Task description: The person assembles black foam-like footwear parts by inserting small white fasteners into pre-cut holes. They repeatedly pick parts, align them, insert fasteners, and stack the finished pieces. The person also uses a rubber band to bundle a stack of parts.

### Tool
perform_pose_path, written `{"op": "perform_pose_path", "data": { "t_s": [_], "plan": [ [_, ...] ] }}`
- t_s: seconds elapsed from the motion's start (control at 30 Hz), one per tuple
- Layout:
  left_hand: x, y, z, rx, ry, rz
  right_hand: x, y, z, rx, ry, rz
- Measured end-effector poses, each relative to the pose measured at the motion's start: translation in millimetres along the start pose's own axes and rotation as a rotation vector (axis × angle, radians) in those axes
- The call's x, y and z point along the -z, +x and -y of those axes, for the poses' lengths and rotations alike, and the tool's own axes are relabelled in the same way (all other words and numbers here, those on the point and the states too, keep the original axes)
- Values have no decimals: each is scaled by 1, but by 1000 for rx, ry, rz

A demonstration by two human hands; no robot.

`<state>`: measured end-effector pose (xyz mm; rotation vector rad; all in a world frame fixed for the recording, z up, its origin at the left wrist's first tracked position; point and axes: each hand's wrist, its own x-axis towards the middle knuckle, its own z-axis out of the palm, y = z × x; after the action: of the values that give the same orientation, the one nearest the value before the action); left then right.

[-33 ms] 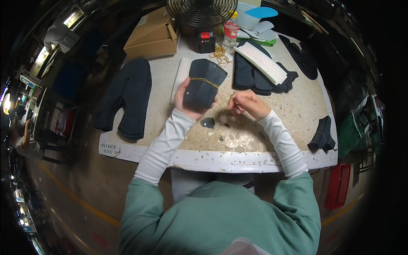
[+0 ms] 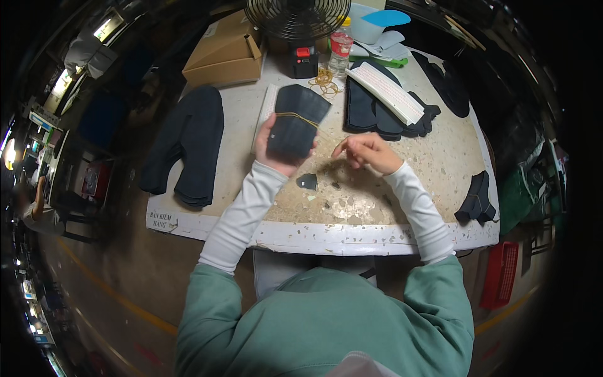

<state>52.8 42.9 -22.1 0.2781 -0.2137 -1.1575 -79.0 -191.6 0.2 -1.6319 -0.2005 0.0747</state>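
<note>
The stack of dark cut pieces (image 2: pixel 296 139) has shifted slightly left, together with the left hand (image 2: pixel 281 164), which grips its lower end above the speckled table (image 2: pixel 286 207). A yellow rubber band (image 2: pixel 290 114) crosses the stack; whether the right hand's (image 2: pixel 372 154) curled fingers, just beside, grip its strand, I cannot tell.

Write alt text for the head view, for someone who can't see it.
The left hand holds a dark bundle wrapped with a yellow rubber band above a worn table; the right hand hovers to its right, partly curled. Behind stand a fan and a cardboard box.
</note>
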Motion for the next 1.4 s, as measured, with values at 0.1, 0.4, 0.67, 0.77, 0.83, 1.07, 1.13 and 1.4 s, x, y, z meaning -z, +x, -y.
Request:
{"op": "perform_pose_path", "data": {
  "t_s": [0.1,0.4,0.67,0.77,0.83,1.07,1.13,1.4],
  "plan": [
    [-5,-7,-14,-133,-119,-7,37,-6,6,-136,-354,-453],
    [0,-7,-20,-258,-59,-41,51,-36,37,56,114,401],
    [1,-6,4,-136,-200,270,2,9,-31,268,1363,-321],
    [-3,-12,19,-108,-3,292,-33,9,-27,135,759,-247],
    [-9,-16,25,-89,322,139,-39,5,-16,181,466,-136],
    [-21,-8,18,442,925,-100,-23,-8,2,266,-30,0],
    [-17,-4,18,500,1050,-92,-23,-11,0,178,-115,56],
    [-10,-6,13,491,1239,40,-27,-11,-4,168,-168,-48]
  ]
}}
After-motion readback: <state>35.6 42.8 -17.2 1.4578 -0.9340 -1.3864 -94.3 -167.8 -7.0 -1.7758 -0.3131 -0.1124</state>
